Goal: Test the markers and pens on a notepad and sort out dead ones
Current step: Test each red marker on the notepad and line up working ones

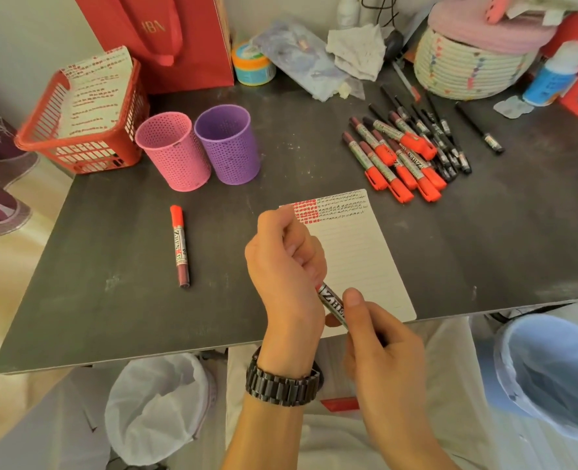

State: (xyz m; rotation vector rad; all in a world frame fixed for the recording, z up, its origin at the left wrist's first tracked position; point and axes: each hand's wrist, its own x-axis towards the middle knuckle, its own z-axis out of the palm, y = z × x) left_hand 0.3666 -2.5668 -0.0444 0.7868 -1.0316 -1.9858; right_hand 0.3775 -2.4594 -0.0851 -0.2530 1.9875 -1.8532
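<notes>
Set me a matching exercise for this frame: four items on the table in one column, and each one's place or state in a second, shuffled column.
Things:
1. lone marker
2. held marker
3. red basket
4. pink cup

Places or states:
A. holds a scribbled paper sheet
B. gripped by the left hand and right hand
C. stands beside the purple cup
D. lies alone, left of the notepad

Pairs: 1-D, 2-B, 3-A, 4-C

Home desk – gift bag (165, 32), woven basket (463, 72), lined bins (158, 401).
</notes>
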